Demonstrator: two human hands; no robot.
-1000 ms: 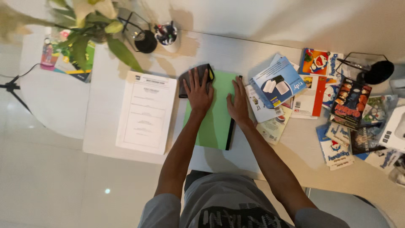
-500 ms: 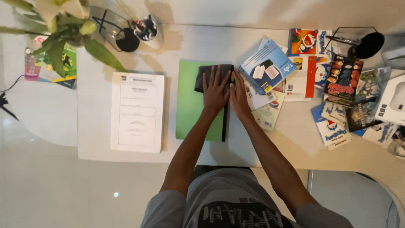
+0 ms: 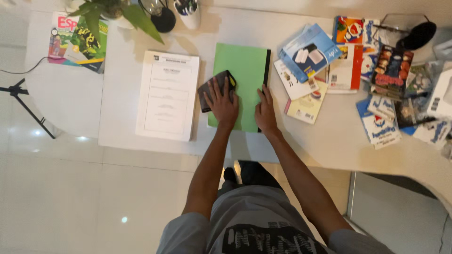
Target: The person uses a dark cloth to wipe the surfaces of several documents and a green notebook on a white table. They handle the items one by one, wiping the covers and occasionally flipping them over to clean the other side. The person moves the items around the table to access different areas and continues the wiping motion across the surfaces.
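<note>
**Inspector:** Hands first. How many, and where?

**Clerk:** Two, both the person's own. The left hand (image 3: 221,102) lies flat, fingers spread, pressing on one dark grey cloth (image 3: 213,87). The right hand (image 3: 265,110) lies flat too, fingers loosely together, on the right edge of one green folder (image 3: 242,70). Neither is clamped round anything; both rest palm down, apart from each other.

**Inspector:** Position of the cloth and the folder?

**Clerk:** The folder lies upright on the white desk (image 3: 263,146), a black spine along its right side. The cloth sits at the folder's left edge, half on the green cover, half on the desk.

**Inspector:** To the left?

**Clerk:** One stack of white printed sheets (image 3: 168,95), just beside the folder. Beyond it, on a separate round table, one colourful magazine (image 3: 75,41).

**Inspector:** Far edge of the desk?

**Clerk:** One leafy plant (image 3: 117,11), one black lamp base (image 3: 163,22), one white cup of pens (image 3: 187,11).

**Inspector:** To the right?

**Clerk:** One blue box (image 3: 308,51) lying on a loose spread of booklets and comics (image 3: 372,80); they overlap, so I cannot count them exactly. One further black lamp base (image 3: 420,35) at the far corner.
</note>
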